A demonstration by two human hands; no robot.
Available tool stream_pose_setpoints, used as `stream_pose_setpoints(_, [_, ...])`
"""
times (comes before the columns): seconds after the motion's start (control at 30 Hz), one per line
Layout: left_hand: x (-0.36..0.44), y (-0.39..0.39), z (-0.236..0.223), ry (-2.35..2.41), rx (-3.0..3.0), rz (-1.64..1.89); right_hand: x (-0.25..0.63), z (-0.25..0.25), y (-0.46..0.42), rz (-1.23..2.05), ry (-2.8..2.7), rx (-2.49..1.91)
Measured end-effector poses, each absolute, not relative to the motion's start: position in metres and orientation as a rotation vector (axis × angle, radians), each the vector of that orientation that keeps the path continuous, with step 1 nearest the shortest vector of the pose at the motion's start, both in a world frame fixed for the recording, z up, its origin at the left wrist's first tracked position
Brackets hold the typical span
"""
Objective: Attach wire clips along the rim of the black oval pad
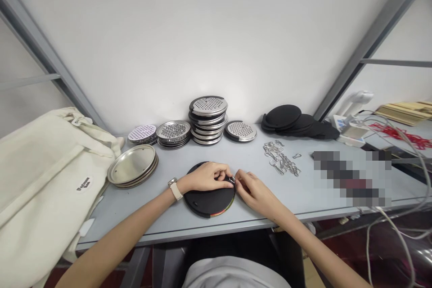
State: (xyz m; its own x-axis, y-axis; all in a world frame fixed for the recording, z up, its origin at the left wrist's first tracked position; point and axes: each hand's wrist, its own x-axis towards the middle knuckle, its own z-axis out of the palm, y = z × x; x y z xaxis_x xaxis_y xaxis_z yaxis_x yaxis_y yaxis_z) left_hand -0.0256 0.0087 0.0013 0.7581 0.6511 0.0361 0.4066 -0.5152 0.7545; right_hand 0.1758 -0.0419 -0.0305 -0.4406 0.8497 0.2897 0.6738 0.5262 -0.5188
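Two hands, left [205, 177], right [253, 191], pinch a clip [232, 180] on a black disc [209, 202], graters [207, 121] behind.

A pixelated patch [351, 177] blurs whatever lies on the right side of the pale grey table [151, 216]. The round black disc [209, 202] is partly hidden beneath the left hand [207, 177] and right hand [253, 189], and the small silver metal piece [232, 180] at its rim is too small to identify. The cream canvas bag [43, 180] runs off the left edge; the pale wooden strips [405, 112] run off the right.
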Motion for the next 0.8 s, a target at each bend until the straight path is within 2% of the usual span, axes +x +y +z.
stream_pose_setpoints(0.63, [-0.0259,0.0082,0.0033,0.764,2.262,0.399,0.1772,-0.0316,-0.0388,0.421,-2.295,-1.19])
stream_pose_setpoints(0.8, [-0.0258,0.0078,0.0042,0.755,2.277,0.411,0.1731,-0.0352,-0.0381,0.323,-2.313,-1.216])
